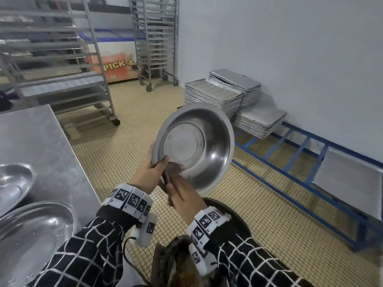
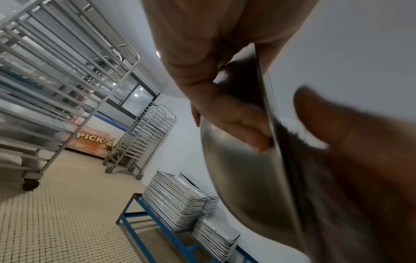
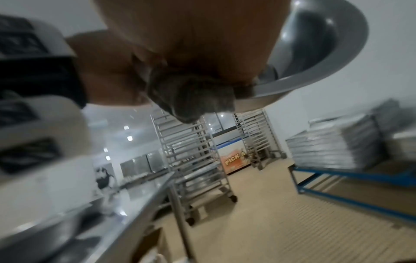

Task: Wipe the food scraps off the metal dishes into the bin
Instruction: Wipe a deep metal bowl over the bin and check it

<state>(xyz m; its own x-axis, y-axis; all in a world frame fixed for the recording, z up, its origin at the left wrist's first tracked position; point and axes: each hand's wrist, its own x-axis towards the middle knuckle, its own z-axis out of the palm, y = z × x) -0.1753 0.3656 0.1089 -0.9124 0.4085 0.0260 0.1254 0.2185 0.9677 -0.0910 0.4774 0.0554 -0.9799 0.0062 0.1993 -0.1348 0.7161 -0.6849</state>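
Note:
My left hand [image 1: 152,169] grips the lower left rim of a round metal bowl [image 1: 194,146], held tilted with its inside facing me above the dark bin [image 1: 234,216]. In the left wrist view its fingers [image 2: 227,110] curl behind the bowl's outside [image 2: 247,186]. My right hand [image 1: 178,188] holds a dark brown cloth [image 1: 175,168] against the bowl's lower inner rim. The right wrist view shows that cloth [image 3: 193,96] bunched under the palm at the bowl's edge [image 3: 315,58]. The bin holds brown scraps [image 1: 180,264].
A steel table [image 1: 41,141] on the left carries two more metal dishes [image 1: 14,183] [image 1: 35,235]. Stacks of baking trays [image 1: 213,96] sit on a blue frame [image 1: 290,162] by the right wall. Wheeled tray racks [image 1: 62,59] stand behind on the tiled floor.

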